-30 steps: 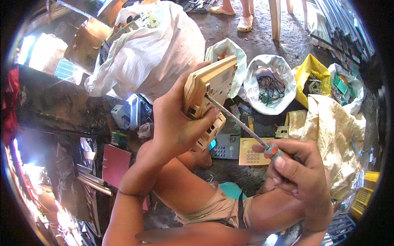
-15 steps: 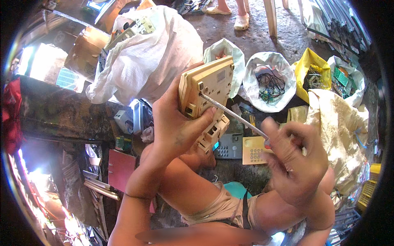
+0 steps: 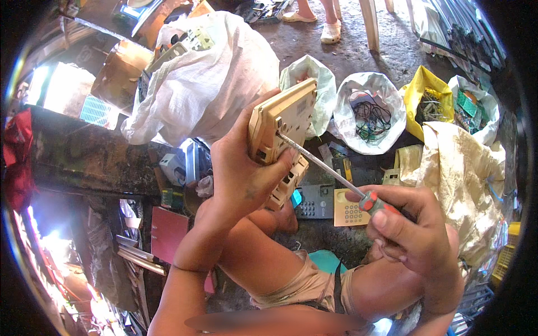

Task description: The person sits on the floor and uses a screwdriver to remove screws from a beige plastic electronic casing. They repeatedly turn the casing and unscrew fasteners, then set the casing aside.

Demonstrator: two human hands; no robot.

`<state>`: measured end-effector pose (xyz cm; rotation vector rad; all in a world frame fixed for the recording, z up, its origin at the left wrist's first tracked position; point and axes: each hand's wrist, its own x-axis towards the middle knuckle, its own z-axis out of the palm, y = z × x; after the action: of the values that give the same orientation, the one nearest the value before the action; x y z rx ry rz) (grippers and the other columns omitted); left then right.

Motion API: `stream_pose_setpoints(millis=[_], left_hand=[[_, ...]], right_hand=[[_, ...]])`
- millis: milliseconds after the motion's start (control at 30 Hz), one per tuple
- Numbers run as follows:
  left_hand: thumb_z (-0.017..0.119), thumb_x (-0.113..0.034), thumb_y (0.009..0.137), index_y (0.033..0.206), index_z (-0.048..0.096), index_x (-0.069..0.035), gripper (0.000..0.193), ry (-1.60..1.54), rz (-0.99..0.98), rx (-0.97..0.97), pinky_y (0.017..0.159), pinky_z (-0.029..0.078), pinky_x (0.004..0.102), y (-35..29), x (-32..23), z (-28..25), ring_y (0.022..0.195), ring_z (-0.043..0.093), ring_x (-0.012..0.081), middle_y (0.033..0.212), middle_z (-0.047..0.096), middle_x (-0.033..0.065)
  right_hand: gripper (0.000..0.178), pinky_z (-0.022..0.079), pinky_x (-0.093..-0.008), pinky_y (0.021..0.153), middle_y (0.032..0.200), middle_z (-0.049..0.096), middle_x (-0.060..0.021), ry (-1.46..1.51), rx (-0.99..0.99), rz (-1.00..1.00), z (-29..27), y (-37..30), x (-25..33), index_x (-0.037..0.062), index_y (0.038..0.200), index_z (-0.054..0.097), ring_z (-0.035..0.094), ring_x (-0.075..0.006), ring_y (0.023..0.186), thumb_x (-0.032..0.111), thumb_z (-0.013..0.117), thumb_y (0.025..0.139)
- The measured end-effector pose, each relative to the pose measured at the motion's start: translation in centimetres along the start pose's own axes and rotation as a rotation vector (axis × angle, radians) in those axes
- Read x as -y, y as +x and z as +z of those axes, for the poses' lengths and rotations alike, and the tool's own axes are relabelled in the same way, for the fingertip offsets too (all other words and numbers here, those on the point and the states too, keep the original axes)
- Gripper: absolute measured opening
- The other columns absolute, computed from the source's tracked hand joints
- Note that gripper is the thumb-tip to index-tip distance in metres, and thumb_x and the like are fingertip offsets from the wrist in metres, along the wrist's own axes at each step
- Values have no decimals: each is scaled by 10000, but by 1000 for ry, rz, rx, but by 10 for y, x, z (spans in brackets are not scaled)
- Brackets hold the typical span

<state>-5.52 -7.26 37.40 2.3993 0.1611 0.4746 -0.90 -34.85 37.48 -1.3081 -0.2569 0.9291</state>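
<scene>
A cream plastic telephone base (image 3: 297, 115) is gripped by its edge in my left hand (image 3: 238, 159), underside turned toward the right. My left thumb presses on that underside. In my right hand (image 3: 412, 229) is a screwdriver (image 3: 336, 175) with a red and grey handle. Its long metal shaft slants up to the left, and the tip meets the telephone base near a hole by its left edge. Below, on the ground, lie a dark grey telephone (image 3: 318, 203) and a cream keypad cover (image 3: 350, 210).
Open sacks stand ahead: a white one with cables (image 3: 370, 120), a yellow one (image 3: 428, 101), and one with green circuit boards (image 3: 473, 109). A large white sack (image 3: 213, 73) bulges at the far left. Another person's feet (image 3: 330, 32) show at the top.
My right hand's fingers have shifted from a loose, raised hold to wrapping the screwdriver handle, which now shows. The telephone base has tilted slightly; the tip stays at it.
</scene>
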Motion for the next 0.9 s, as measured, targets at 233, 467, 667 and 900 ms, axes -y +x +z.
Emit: stream_pose_setpoints(millis=[233,467,667,900], left_hand=[[831,-113,769,1438,586,-62,714,46,-37,8,886,582,341,-9,4,4,977,710,121,1049,766,151],[822,-50,763,1444,580,-50,722,-182,-27,-14,964,564,332,10,-4,-2,1076,687,120,1141,761,138],[821,-50,773,1459,571,-47,730,-251,-21,-7,982,560,327,12,-1,-5,1092,684,123,1157,759,142],[812,-48,776,1502,555,-121,774,-170,-18,-7,885,582,347,10,-2,-4,964,714,145,1045,753,159]], right_hand=[[524,391,-377,523,740,540,-19,-1432,-429,-994,6,7,-34,65,1300,748,520,-201,583,39,725,777],[600,519,-307,666,1021,687,-48,-915,-355,-795,9,12,-16,167,1431,677,618,-159,732,112,772,841],[601,573,-313,758,1223,712,-150,316,54,-293,-9,19,-18,-86,1498,499,673,-175,1000,201,596,979],[503,584,-299,596,1024,748,-115,323,220,171,-21,23,-15,-39,1450,561,709,-183,800,301,533,1081]])
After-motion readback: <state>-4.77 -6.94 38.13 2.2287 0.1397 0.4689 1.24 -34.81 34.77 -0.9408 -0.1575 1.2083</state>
